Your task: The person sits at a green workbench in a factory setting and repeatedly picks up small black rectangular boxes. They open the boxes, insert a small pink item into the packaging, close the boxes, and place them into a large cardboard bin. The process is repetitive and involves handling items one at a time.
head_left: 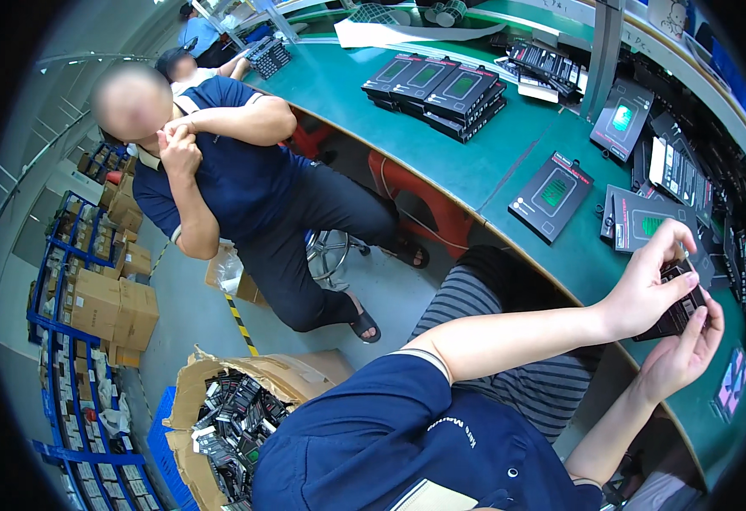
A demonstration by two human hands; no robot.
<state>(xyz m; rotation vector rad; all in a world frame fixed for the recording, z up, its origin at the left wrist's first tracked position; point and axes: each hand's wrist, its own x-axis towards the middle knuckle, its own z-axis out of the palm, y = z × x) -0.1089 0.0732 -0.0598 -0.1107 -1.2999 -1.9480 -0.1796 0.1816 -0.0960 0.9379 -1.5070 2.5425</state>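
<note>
At the right side of the green workbench, both my hands grip a small black box (672, 323) between them, just above the bench's edge. My left hand (649, 285) pinches its upper end with thumb and forefinger. Around its lower side close the fingers of my right hand (684, 351). My fingers cover part of the box. Next to my left hand lies a flat black box with a green picture (649, 223). Another such flat black box (551, 198) rests alone on the bench, farther left.
Stacks of black boxes (435, 89) stand farther along the bench (330, 81). Loose boxes (683, 170) pile up at the right. A phone-like panel (733, 383) lies near the edge. A carton (187, 400) full of small boxes stands on the floor. A person (237, 187) sits opposite.
</note>
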